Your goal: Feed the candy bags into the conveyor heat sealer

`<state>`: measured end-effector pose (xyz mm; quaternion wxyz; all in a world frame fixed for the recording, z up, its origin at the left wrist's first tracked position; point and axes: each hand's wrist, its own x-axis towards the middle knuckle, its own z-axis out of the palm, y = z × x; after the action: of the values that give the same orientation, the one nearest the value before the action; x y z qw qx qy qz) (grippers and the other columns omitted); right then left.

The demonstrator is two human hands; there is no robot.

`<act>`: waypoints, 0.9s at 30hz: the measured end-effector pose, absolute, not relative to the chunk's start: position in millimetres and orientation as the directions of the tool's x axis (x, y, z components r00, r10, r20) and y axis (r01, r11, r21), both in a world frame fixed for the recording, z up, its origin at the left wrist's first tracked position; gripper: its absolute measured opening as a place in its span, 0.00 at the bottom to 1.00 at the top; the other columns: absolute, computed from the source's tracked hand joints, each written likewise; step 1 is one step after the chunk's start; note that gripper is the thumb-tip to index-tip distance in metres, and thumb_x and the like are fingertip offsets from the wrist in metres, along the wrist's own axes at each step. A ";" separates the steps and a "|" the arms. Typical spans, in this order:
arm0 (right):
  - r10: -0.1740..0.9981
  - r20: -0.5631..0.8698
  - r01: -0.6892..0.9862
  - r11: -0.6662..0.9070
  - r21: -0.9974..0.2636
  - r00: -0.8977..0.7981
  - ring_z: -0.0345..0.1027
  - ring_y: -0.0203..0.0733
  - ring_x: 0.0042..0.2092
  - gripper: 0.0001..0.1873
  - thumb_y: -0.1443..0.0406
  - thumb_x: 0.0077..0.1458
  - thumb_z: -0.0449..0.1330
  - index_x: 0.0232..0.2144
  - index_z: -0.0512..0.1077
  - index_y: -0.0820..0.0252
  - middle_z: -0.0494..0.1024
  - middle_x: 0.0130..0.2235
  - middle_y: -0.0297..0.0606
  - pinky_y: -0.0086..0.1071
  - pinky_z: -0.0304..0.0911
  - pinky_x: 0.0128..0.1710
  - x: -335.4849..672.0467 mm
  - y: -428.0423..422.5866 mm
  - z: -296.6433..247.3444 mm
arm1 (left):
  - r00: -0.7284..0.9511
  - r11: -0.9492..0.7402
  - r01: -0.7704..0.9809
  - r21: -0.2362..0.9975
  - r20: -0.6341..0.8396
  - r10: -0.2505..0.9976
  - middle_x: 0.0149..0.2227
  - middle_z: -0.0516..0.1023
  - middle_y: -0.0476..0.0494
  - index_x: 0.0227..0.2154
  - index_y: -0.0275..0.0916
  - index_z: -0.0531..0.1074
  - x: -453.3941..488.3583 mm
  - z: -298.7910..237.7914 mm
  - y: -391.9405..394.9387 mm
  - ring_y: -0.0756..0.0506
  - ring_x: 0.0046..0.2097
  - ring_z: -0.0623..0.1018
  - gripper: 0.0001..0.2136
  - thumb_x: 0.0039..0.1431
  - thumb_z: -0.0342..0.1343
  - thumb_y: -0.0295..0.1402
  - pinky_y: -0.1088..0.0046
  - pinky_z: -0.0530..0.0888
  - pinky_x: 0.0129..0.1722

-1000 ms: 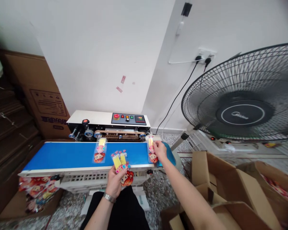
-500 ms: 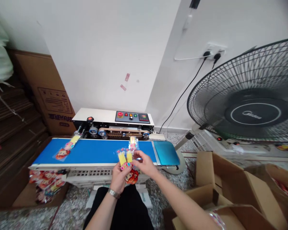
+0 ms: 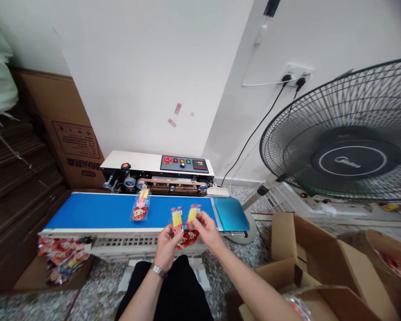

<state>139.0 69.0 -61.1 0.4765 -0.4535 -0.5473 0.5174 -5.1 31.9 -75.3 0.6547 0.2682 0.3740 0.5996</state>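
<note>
My left hand [image 3: 167, 243], with a watch at the wrist, is closed round a small clear packet [image 3: 177, 224] holding a yellow piece and a red cartoon face. My right hand [image 3: 207, 229] pinches a second packet of the same kind [image 3: 192, 218] right beside the first, over the front edge of the blue conveyor belt [image 3: 96, 212]. Another packet [image 3: 140, 206] lies on the belt below the sealing head of the band sealer machine [image 3: 157, 173].
A cardboard box [image 3: 58, 263] under the belt's left end holds several sealed packets. Open cardboard boxes [image 3: 307, 263] stand at the right. A large black fan [image 3: 347, 151] is close on the right. Tall cartons [image 3: 67, 133] lean against the wall at the left.
The packet my right hand laid at the belt's right end has travelled left along it. My right hand came back and took one packet from the bunch in my left hand.
</note>
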 end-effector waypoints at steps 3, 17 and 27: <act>0.997 0.076 0.041 0.075 -0.996 0.024 0.67 0.36 0.30 0.14 0.55 0.50 0.57 0.35 0.65 0.59 0.73 0.31 0.34 0.28 0.64 0.29 158.7 86.5 -62.5 | 0.000 0.154 -0.575 0.804 -0.188 0.982 0.33 0.79 0.42 0.35 0.35 0.70 -6.2 -77.2 31.6 0.46 0.34 0.78 0.14 0.44 0.63 0.33 0.70 0.73 0.36; 0.954 0.037 0.672 -0.181 -0.718 0.297 0.70 0.41 0.30 0.14 0.66 0.46 0.57 0.38 0.70 0.60 0.75 0.26 0.35 0.32 0.63 0.32 211.0 163.1 -63.4 | 0.036 0.182 -0.544 0.819 -0.194 0.980 0.34 0.78 0.43 0.37 0.36 0.68 -8.4 -81.0 32.0 0.48 0.34 0.77 0.16 0.44 0.63 0.31 0.73 0.72 0.35; 0.813 0.297 0.403 0.523 -0.751 -0.501 0.65 0.41 0.46 0.20 0.60 0.51 0.57 0.48 0.67 0.52 0.70 0.47 0.39 0.33 0.63 0.43 140.4 98.8 -3.8 | 0.063 0.148 -0.476 0.867 -0.134 0.989 0.33 0.78 0.44 0.35 0.36 0.72 -3.9 -77.4 30.2 0.48 0.34 0.75 0.13 0.47 0.61 0.36 0.73 0.70 0.36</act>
<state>140.4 98.8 -3.8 0.3286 -0.3761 -0.8083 0.3117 -3.9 30.2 -77.4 0.6500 0.3298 0.3890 0.5634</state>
